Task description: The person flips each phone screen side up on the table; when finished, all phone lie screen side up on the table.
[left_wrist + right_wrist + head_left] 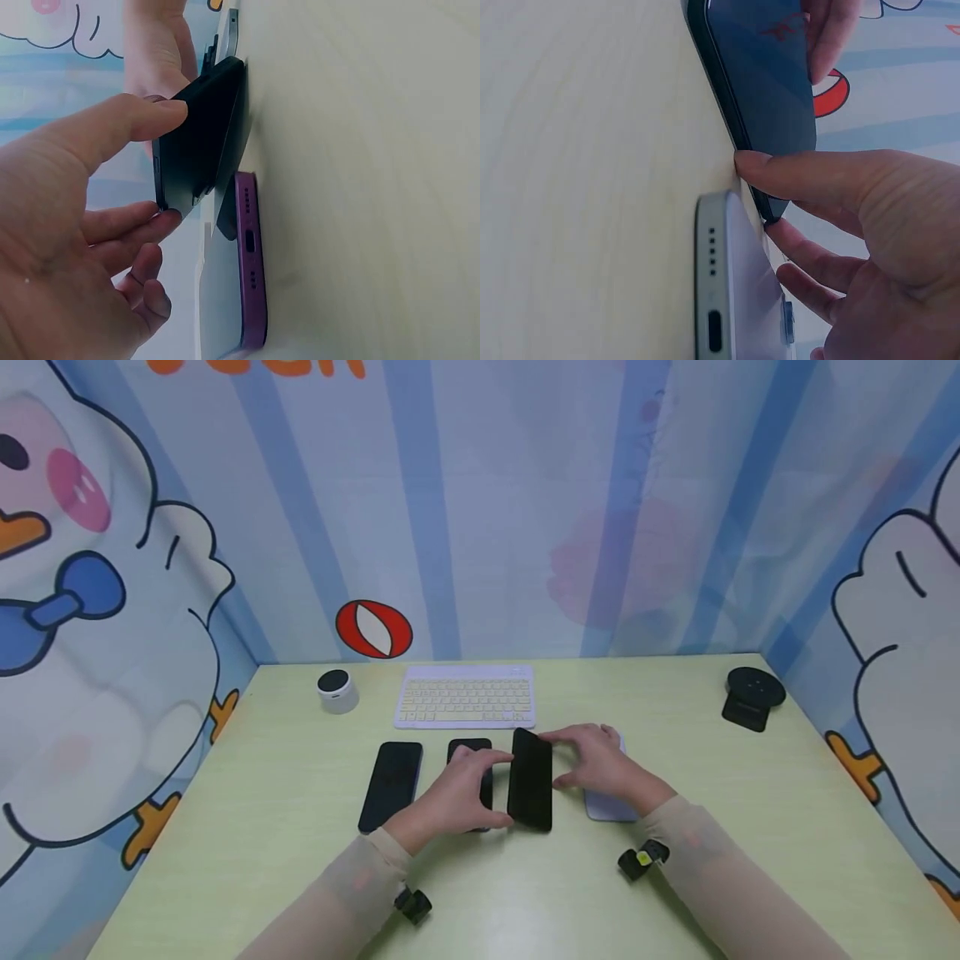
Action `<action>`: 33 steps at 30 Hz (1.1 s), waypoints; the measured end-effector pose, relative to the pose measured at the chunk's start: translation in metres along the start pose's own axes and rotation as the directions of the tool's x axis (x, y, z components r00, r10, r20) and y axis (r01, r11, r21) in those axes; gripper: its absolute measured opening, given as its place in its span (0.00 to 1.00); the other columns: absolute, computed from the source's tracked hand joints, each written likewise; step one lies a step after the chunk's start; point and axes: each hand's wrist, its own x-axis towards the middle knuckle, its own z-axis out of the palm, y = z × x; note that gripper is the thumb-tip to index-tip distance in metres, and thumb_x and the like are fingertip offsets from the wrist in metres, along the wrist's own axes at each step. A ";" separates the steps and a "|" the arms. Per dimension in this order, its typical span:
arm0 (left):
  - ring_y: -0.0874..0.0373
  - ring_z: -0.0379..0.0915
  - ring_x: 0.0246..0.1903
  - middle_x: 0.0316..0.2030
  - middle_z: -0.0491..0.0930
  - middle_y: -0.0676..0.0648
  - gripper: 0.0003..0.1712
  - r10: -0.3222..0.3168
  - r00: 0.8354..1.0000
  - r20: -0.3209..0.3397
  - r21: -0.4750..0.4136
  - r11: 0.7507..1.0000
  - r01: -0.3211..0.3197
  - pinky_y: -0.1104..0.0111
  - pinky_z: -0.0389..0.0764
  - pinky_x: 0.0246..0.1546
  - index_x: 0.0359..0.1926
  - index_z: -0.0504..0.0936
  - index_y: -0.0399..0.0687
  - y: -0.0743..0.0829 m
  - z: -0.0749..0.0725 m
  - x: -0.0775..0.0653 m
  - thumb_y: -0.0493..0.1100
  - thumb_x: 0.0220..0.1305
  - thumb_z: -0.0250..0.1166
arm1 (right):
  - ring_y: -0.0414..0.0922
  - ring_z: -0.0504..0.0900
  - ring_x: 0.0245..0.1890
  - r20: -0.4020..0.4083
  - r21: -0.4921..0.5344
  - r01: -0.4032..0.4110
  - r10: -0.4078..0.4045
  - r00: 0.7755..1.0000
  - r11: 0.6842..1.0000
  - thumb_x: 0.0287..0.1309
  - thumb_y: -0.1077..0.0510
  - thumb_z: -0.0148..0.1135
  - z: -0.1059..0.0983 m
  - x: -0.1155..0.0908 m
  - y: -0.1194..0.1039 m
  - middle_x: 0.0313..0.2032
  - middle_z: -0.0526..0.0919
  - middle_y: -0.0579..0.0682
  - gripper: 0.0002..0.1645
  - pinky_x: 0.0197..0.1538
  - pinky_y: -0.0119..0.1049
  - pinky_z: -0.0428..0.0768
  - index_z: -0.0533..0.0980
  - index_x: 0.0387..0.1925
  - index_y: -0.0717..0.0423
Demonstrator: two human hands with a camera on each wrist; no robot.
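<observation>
Between both hands a black smartphone [531,781] stands tilted, its left long edge lifted off the table. My left hand [457,789] grips that raised edge, thumb near the close end and fingers toward the far end. On the lower right edge, the thumb and fingertips of my right hand [600,764] hold the same phone. A second dark phone [468,744] lies partly hidden under my left hand. Further left is another dark phone [390,787], purple-sided phone [256,300] in the left wrist view. A pale lilac phone [754,315] lies beneath my right hand.
Behind the phones lies a lilac keyboard [465,697]. A small white cylinder with a black top [337,692] stands at the back left, and a black round stand [753,693] at the back right. A printed curtain [495,510] borders the table.
</observation>
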 end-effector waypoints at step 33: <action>0.49 0.65 0.56 0.64 0.77 0.46 0.48 -0.033 0.999 0.010 0.315 0.949 0.028 0.57 0.72 0.58 0.67 0.77 0.43 0.011 0.019 0.011 0.57 0.46 0.82 | 0.59 0.74 0.68 0.024 -0.011 -0.007 0.008 1.000 1.000 0.43 0.58 0.84 -0.009 -0.003 0.013 0.63 0.82 0.55 0.42 0.70 0.75 0.49 0.80 0.64 0.54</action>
